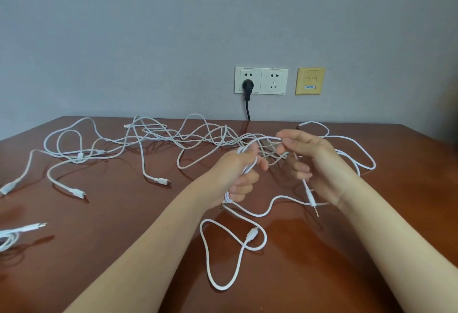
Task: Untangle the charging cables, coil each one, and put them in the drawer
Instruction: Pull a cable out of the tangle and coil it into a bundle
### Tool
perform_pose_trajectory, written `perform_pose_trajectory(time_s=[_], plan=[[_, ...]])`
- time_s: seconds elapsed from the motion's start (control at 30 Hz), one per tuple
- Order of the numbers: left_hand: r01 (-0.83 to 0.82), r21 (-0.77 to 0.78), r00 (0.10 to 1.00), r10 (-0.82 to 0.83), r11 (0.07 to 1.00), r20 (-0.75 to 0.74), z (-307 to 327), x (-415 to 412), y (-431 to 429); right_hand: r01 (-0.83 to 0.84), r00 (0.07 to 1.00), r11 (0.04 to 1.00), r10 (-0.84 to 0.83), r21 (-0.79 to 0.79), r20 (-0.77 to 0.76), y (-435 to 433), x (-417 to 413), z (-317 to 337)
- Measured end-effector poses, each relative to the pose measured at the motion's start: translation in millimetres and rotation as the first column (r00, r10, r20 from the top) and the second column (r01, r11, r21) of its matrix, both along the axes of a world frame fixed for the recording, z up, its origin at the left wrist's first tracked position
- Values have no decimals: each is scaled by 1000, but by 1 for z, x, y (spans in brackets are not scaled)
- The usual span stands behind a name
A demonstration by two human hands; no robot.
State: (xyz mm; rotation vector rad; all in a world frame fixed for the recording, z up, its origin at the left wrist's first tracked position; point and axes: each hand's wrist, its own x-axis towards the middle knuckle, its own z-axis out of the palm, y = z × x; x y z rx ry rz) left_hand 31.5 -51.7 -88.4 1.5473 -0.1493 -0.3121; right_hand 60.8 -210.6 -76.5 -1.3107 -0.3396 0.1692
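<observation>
Both forearms are held above the table (119, 250), palms turned toward each other. The left hand (241, 176) is curled into a fist around several gathered loops of a thin white cable (266, 138). The same cable is pinched by the right hand (314, 161) between thumb and forefinger, the other fingers loosely bent. Between the two grips a short span is stretched roughly sideways, rising slightly toward the right pinch. Below the right grip a jack plug (312, 205) hangs tip down; below the left fist a second plug (221, 205) is pointed down at the table. Beyond both grips the other white cables (173, 136) lie tangled on the table.
</observation>
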Motion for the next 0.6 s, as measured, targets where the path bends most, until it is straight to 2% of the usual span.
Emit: perform_pose_trajectory(time_s=[0.1,0.2,0.27,0.33,0.4,0.47,0.53,0.6], plan=[[-38,33,999,38,999,-4,-1,2,0,4,999,983,6,-186,50,3,0,-3],[5,148,1000,-9,989,22,-3,0,-3,-10,991,946,52,-324,123,6,-6,-2],[37,222,997,-49,974,51,-3,-2,-6,78,981,922,-4,-380,193,7,-11,2],[42,255,996,-62,966,72,-2,-3,-8,238,954,914,-157,-329,256,8,-15,6],[35,261,995,-58,965,79,-2,-4,-9,370,921,910,-335,-184,198,7,-14,9],[16,251,996,-38,968,80,-1,-5,-10,474,879,870,-456,-138,143,4,-9,10],[-8,241,997,-11,970,80,-2,-5,-10,531,844,824,-492,-198,215,1,-4,7],[-26,252,997,7,967,78,-2,-5,-11,549,815,804,-454,-229,360,3,-7,4]])
